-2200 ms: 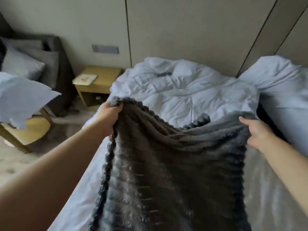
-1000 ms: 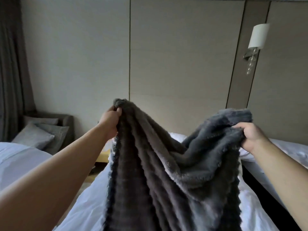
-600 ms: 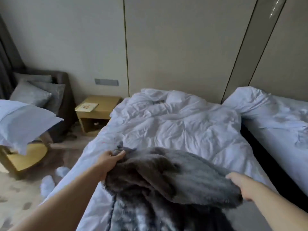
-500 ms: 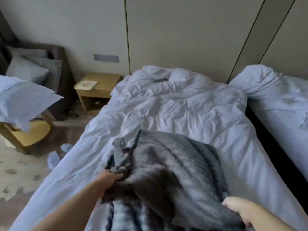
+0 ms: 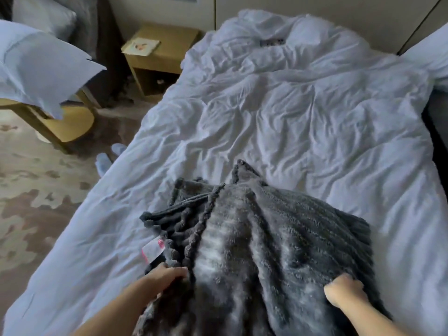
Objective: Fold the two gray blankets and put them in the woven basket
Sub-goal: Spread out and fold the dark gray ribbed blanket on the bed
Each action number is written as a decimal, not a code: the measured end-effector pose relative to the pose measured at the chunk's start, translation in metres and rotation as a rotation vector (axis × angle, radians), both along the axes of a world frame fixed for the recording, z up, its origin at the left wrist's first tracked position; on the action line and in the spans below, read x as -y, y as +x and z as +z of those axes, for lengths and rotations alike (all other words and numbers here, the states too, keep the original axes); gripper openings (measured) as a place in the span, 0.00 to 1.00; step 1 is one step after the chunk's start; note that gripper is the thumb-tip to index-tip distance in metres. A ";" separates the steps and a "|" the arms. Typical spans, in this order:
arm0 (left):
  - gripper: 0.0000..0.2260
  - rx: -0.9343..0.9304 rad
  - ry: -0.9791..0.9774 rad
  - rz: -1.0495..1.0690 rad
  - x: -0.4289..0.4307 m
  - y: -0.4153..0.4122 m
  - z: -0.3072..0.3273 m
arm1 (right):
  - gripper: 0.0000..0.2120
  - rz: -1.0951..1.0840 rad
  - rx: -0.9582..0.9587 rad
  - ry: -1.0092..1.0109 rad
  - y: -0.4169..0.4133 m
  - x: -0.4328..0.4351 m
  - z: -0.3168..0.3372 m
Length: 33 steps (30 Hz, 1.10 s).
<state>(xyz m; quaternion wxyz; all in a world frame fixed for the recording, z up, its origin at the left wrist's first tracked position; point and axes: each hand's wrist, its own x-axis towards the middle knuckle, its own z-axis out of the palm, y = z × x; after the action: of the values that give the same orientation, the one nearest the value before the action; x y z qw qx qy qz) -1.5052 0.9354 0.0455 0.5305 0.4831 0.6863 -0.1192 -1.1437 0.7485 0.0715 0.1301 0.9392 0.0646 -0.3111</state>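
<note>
Hands on gray blanket, near edge

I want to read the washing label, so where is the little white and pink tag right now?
In the head view the tag lies on the white duvet at the gray blanket's left edge, just beyond the left hand.

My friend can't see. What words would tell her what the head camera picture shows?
A left hand and a right hand hold a fuzzy gray blanket, bunched on a bed's rumpled white duvet. A wooden nightstand stands beside the bed.
</note>
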 end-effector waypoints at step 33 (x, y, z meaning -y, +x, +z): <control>0.13 0.445 0.338 0.623 -0.145 0.014 -0.013 | 0.17 0.098 -0.399 0.934 -0.012 -0.325 -0.029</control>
<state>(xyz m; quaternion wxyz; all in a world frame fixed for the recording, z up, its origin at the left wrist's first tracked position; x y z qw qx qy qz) -1.4916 1.0807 0.0325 0.5897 0.3465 0.6783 0.2686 -1.1552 1.0739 0.0426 -0.3039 0.8154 0.2644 -0.4157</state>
